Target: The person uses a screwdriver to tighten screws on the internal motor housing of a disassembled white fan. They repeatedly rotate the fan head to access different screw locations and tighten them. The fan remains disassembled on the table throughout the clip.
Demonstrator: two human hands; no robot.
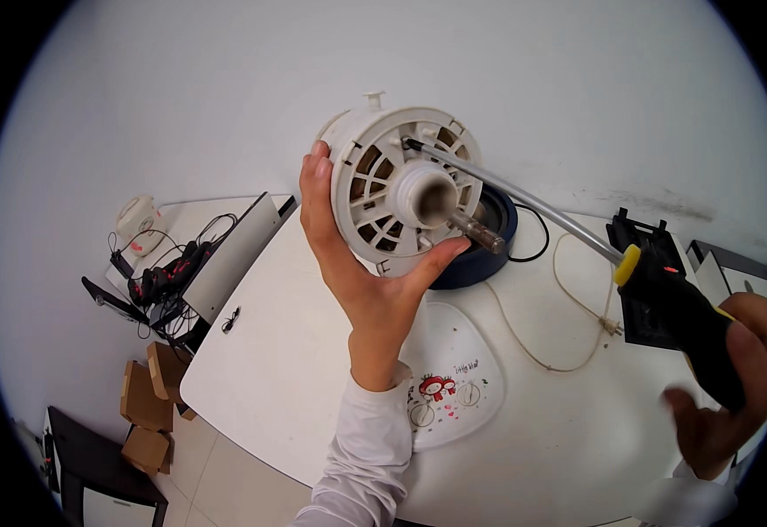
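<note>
My left hand (375, 307) grips a white round plastic motor housing (370, 149) from the side and below, its slotted face turned toward me, with a central collar and a metal shaft (480, 233) sticking out. My right hand (739, 378) holds a long screwdriver with a black and yellow handle (678, 316), thumb partly lifted. The screwdriver's tip (410, 143) is at a recess near the upper part of the housing's face; whether it engages a screw is unclear. Behind the housing is a dark blue round base (493, 263). A white rounded panel with printed decoration (463, 422) lies below, on the table.
White table (260, 395) against a wall; a pale cord with plug (610, 327), a black open case (647, 237) at right. At left, a second desk holds tangled cables (168, 285) and a white item (142, 220). Cardboard boxes (142, 408) stand on the floor.
</note>
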